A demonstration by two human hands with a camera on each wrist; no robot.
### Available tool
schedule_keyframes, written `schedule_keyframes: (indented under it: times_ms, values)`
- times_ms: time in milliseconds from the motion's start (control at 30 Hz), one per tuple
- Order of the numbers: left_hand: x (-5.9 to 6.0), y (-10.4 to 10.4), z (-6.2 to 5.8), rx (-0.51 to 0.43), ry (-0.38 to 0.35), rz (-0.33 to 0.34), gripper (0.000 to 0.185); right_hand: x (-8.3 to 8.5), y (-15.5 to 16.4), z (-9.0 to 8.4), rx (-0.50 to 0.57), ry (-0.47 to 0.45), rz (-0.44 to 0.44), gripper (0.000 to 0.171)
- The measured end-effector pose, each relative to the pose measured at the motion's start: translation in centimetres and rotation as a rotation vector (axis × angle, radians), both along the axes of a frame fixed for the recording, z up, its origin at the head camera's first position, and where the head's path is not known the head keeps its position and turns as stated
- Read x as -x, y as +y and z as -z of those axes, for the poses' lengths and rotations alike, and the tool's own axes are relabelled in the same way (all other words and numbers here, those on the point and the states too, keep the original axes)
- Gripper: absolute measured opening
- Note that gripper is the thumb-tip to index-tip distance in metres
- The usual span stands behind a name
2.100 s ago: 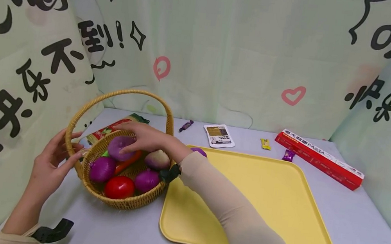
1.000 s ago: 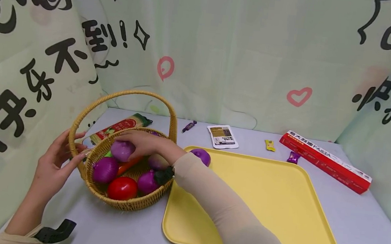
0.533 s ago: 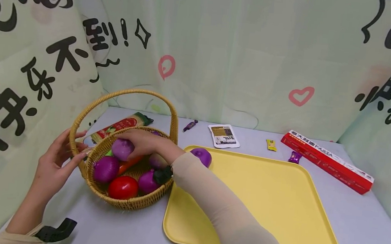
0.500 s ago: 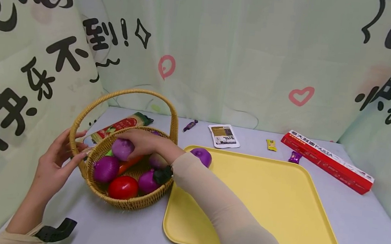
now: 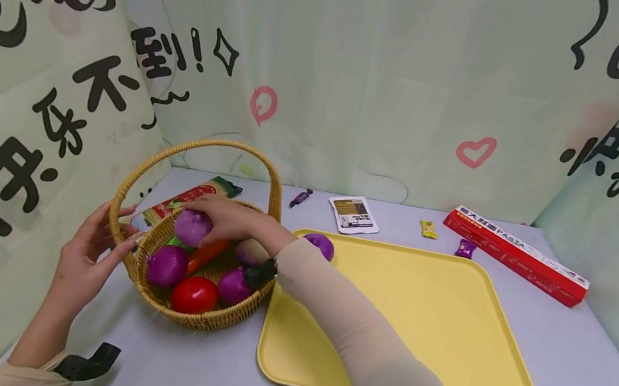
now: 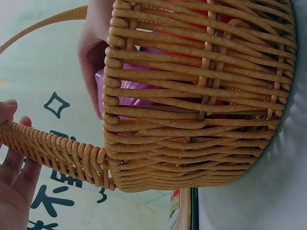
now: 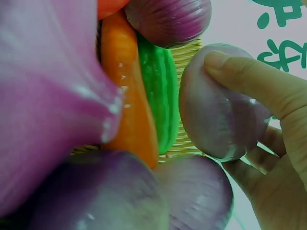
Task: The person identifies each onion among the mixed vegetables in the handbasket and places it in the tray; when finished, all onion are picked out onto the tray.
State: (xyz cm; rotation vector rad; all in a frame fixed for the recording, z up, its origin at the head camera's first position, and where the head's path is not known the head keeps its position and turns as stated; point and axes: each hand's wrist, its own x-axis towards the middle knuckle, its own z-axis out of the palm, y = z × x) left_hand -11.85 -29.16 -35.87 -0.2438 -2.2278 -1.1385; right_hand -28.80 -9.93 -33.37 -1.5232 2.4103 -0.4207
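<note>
A woven basket (image 5: 193, 321) stands at the left, filled with vegetables. My left hand (image 5: 81, 261) grips the left side of its tall handle (image 6: 72, 158), thumb in front and fingers behind. At the far inner side of the basket, my right hand (image 5: 231, 218) holds a pale purple onion (image 5: 192, 227), thumb on one side and fingers on the other. Beneath and around it lie another purple onion (image 5: 167, 266), a carrot (image 5: 207, 258), a red tomato (image 5: 194, 295), a purple-white round vegetable (image 5: 251, 252) and a green ridged vegetable (image 7: 162, 103).
A yellow tray (image 5: 408, 327) lies right of the basket, with a purple vegetable (image 5: 321, 246) at its far left corner, partly behind my sleeve. Behind are a red-green packet (image 5: 191, 197), a white pouch (image 5: 354, 215), several wrapped candies (image 5: 428, 229) and a long red pasta box (image 5: 516, 256).
My right hand first settled lower around the pale purple onion, then rose slightly with it. The left hand keeps its place on the handle. The head view has shifted a little.
</note>
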Motion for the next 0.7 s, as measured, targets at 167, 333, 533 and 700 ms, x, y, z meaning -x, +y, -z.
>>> schedule_keyframes:
  times_ms: [167,333,533,700]
  values:
    - [0.0,0.0,0.1,-0.004,0.003,0.01,0.078,-0.1,0.3,-0.4,0.029,-0.003,-0.016,0.077]
    - [-0.1,0.0,0.1,-0.007,0.002,0.015,0.077,0.0,0.7,-0.8,0.066,0.01,-0.039,0.077]
    - [-0.1,0.0,0.0,-0.008,-0.002,0.011,0.077,0.0,1.7,-1.4,0.101,0.029,-0.043,0.076]
    - [-0.1,0.1,-0.1,-0.008,-0.009,0.005,0.077,0.0,2.7,-1.9,0.09,0.051,-0.016,0.078]
